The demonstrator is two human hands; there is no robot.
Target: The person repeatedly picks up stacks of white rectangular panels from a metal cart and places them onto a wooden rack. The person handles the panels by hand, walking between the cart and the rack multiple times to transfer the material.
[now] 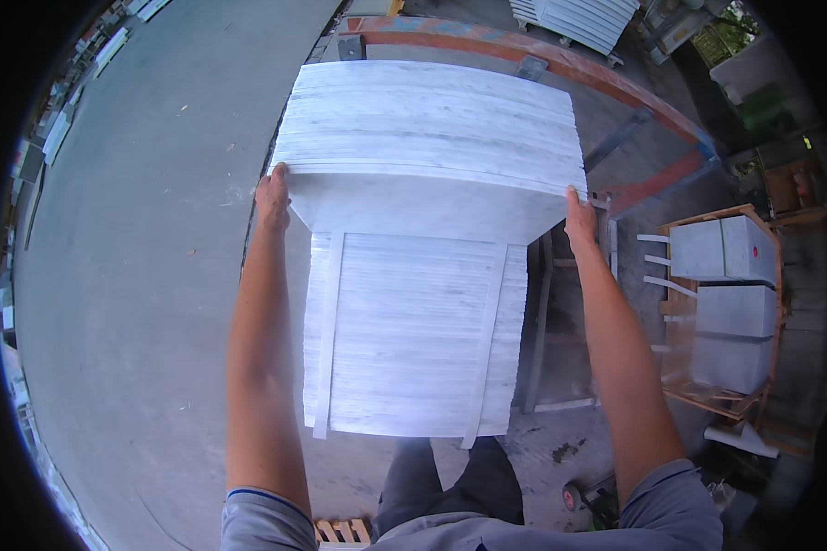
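Note:
My left hand (274, 198) grips the left upper corner of a pale stone slab (432, 204), and my right hand (579, 219) holds its right upper corner. Both thumbs lie over the edge; most other fingers are hidden. The slab is the nearest of a row of grey-veined white slabs (423, 115) packed tightly on edge, its broad face toward me. Closer to my body, a lower row of similar slabs (409, 321) stands edge-up. Two narrow white strips, a left one (328, 340) and a right one (490, 340), lie across that row.
Behind the slabs runs an orange-red metal beam (487, 41) with grey brackets. At the right, a wooden crate (770, 239) holds several white blocks (721, 248). More white slabs (583, 18) stand at the far right. Concrete floor (156, 303) stretches along the left; a small wooden pallet (345, 531) lies near my legs.

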